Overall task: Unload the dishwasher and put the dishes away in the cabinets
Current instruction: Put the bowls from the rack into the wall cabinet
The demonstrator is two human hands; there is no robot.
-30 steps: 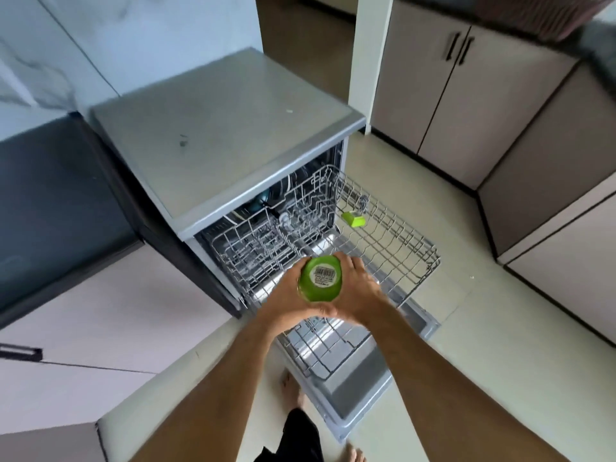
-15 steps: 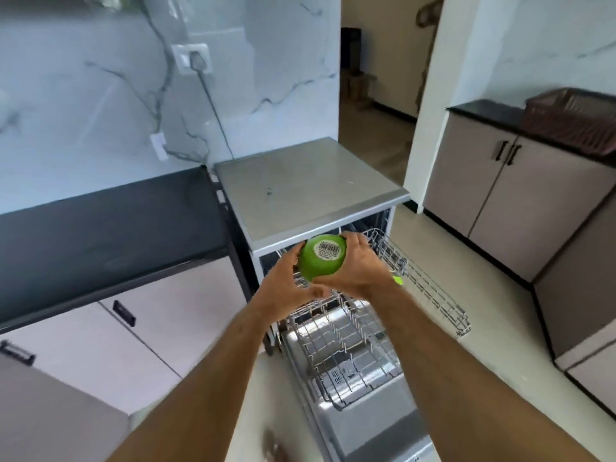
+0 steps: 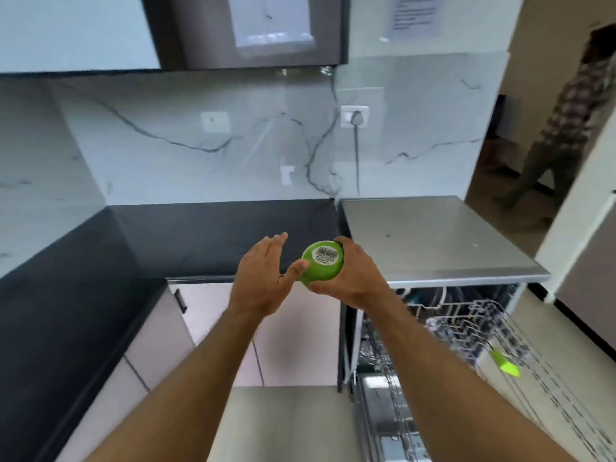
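Carrying small round green plastic bowl (image 3: 321,264), upside down, barcode label up, above black counter (image 3: 213,235): right hand (image 3: 346,278) grips it, left hand (image 3: 266,278) open, thumb touching. Dishwasher rack (image 3: 473,325) at 4 o'clock. Next: find cabinet, probably overhead at 12 o'clock.

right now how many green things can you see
2. A green bowl, barcode sticker on its base, is gripped by the right hand above the counter edge. A small green piece sits in the pulled-out dishwasher rack. More may be hidden inside.
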